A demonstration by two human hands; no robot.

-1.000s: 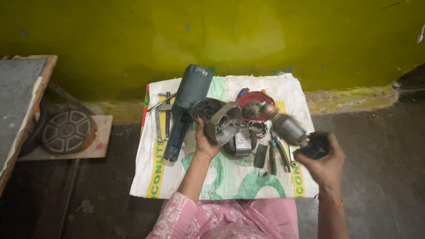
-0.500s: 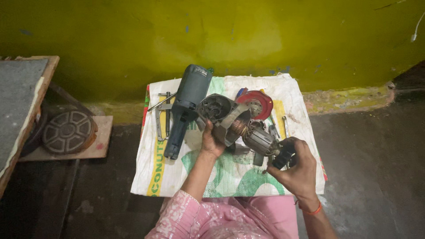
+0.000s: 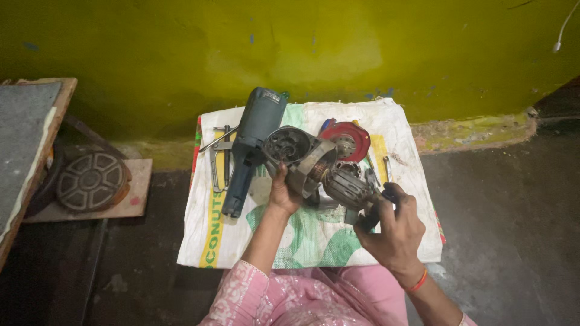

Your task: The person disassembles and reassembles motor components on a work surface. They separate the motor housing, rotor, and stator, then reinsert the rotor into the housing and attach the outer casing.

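Observation:
My left hand (image 3: pixel 283 194) grips a round grey metal gear housing (image 3: pixel 299 152) of a power tool from below. My right hand (image 3: pixel 394 228) holds the dark end of a motor armature (image 3: pixel 349 187), whose front end sits at or inside the housing's opening. Both are lifted a little above a white woven sack (image 3: pixel 302 241) spread on the floor. To the left of my left hand a blue-grey grinder body (image 3: pixel 252 145) lies on the sack.
A red disc part (image 3: pixel 349 140), a metal puller (image 3: pixel 221 158) and small tools lie on the sack. A yellow-green wall (image 3: pixel 302 48) runs behind. At left stand a round ribbed metal wheel (image 3: pixel 92 180) on a board and a table edge (image 3: pixel 48 145).
My right hand has brought the armature from the right side of the sack leftward to the housing held by my left hand. The housing has been lifted and tilted.

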